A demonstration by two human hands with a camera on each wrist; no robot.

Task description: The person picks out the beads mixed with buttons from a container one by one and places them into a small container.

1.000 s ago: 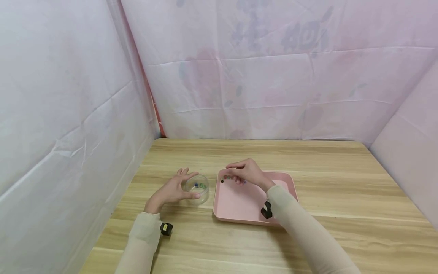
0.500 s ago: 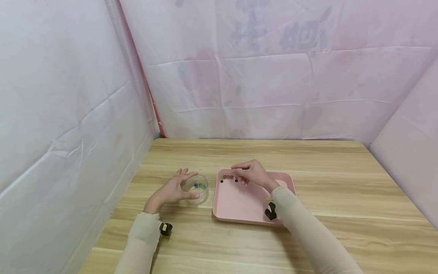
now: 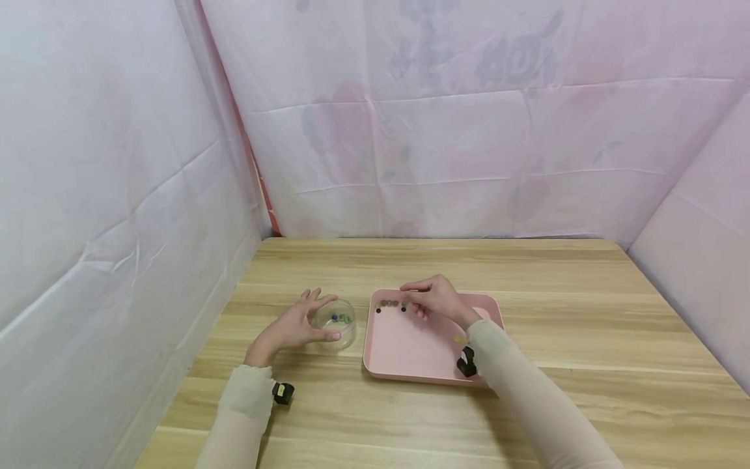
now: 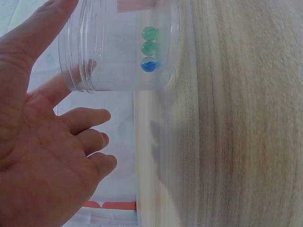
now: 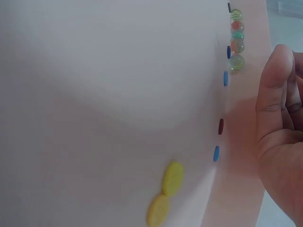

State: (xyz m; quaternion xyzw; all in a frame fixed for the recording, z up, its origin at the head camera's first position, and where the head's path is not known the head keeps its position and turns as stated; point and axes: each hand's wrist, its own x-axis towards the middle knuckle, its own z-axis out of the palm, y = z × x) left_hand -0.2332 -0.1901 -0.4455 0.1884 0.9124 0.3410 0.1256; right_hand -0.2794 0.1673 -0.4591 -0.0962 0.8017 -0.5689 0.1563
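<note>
Left grip (image 3: 293, 326) part-open, spanned clear jar (image 4: 120, 56); right grip (image 3: 436, 298), drawn together, contents indiscernible, neared marbles (image 5: 237, 46) at pink tray's (image 3: 416, 355) ten o'clock, which careless nudging could have scattered.

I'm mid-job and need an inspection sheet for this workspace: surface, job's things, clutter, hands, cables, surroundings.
Surface: wood-grain table.
Job's things: jar upright on the table, three marbles inside; tray with a row of five marbles and flat discs, two of them yellow.
Clutter: nothing seen.
Left hand: grips the jar.
Right hand: over the tray's far side, near the row; cannot tell whether it holds anything.
Cables: nothing seen.
Surroundings: pale cloth behind and at both sides.
</note>
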